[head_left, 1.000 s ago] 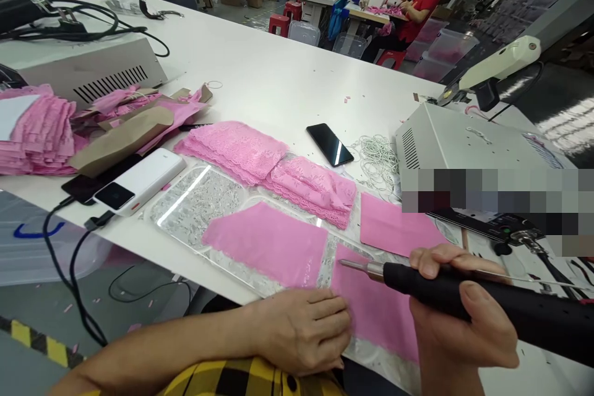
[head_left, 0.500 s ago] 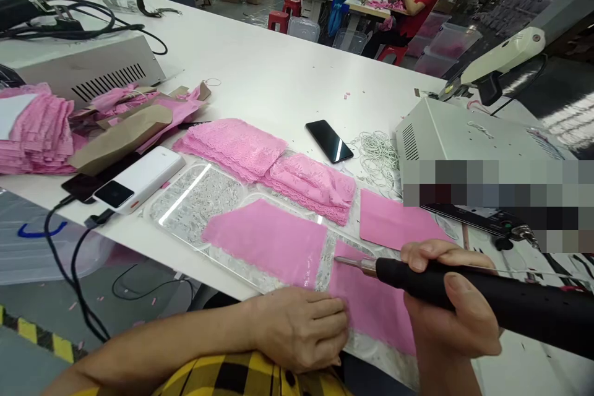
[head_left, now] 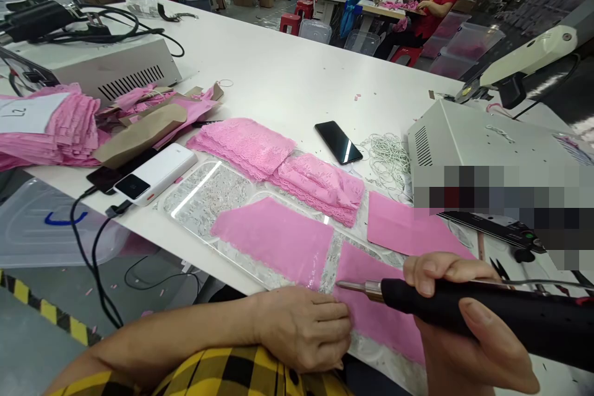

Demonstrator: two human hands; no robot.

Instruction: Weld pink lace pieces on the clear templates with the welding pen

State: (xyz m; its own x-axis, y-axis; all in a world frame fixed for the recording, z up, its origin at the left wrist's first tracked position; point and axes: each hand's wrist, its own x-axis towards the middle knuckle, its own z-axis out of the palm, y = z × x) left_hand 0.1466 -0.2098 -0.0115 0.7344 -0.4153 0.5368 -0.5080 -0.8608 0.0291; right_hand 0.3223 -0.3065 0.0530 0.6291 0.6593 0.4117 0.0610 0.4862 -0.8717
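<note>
My right hand grips a thick black handheld tool with a pointed metal tip. That tip is over the left edge of a flat pink fabric piece; whether it touches cannot be told. At the near left edge of this piece rests my left hand, fingers curled together and their tips hidden. To its left lies another pink piece with one angled end. Both lie on a clear, speckled plastic board. Behind them is folded pink lace fabric, and at right a third pink piece.
A black phone and tangled white cord lie behind. Grey metal boxes stand right and left. A white power bank with cables sits left, near stacked pink pieces. A person in red sits beyond.
The view has shifted slightly. My right hand has brought the tool's tip nearer to me along the fabric's left edge, closer to my left hand, which stays in place.
</note>
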